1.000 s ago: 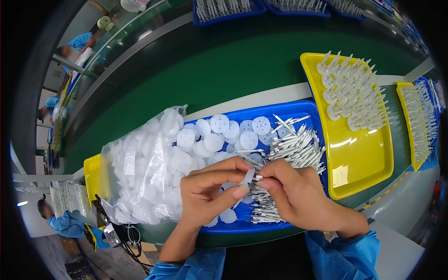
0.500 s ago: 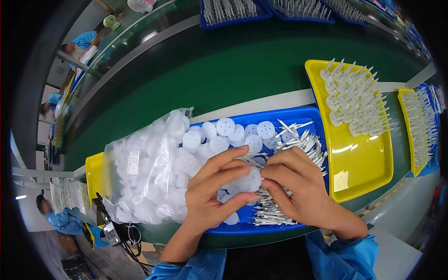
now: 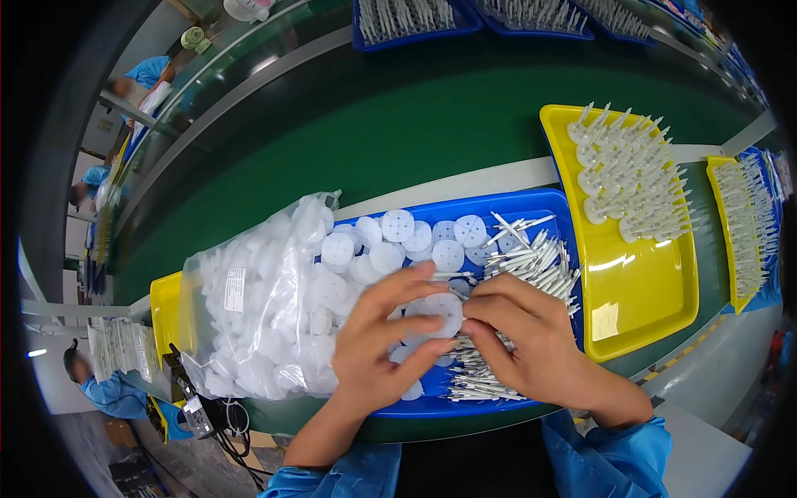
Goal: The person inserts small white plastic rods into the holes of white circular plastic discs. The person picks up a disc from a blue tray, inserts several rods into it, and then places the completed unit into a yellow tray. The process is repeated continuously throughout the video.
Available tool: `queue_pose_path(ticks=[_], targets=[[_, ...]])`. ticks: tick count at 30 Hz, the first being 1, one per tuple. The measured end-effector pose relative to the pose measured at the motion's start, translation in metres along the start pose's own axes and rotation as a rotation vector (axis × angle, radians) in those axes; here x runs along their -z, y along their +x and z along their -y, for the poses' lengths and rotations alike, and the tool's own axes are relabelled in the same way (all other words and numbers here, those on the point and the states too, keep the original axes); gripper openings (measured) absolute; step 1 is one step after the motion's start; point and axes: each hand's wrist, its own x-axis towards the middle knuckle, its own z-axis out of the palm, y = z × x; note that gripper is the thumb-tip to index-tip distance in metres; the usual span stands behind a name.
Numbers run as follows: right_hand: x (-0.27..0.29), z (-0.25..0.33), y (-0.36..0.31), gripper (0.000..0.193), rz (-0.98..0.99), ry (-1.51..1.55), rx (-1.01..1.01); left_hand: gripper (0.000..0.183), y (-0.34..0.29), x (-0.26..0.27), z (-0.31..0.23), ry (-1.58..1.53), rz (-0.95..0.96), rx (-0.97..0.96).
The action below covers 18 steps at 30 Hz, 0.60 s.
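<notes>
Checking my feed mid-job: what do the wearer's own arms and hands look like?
Bare left hand and right hand, with no gloves, rings or watch visible. The left sleeve and right sleeve are bright blue, loose and wrinkled, ending short of the wrists. No cables or markings show on them.

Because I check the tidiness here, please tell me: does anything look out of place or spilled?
Nothing looks spilled. Only a few white sticks, near the far right corner of the blue tray, look untidy: they lie crossed at different angles, while most others lie roughly side by side.
</notes>
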Motion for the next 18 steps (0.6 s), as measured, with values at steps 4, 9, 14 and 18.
queue_pose_path(ticks=[4,9,14,18], targets=[[0.001,0.000,-0.001,0.017,0.016,0.010,-0.011,0.042,-0.003,-0.003,0.001,0.208,-0.008,-0.127],[0.004,-0.002,-0.001,0.018,0.041,-0.042,0.046,0.049,0.002,-0.001,0.002,0.030,0.038,0.018],[0.023,-0.021,0.026,0.021,0.074,-0.290,-0.072,0.039,-0.003,0.001,-0.002,-0.187,-0.126,0.259],[0.033,-0.056,0.039,0.019,0.119,-0.736,-0.208,0.032,-0.004,0.011,0.000,-0.357,-0.137,0.382]])
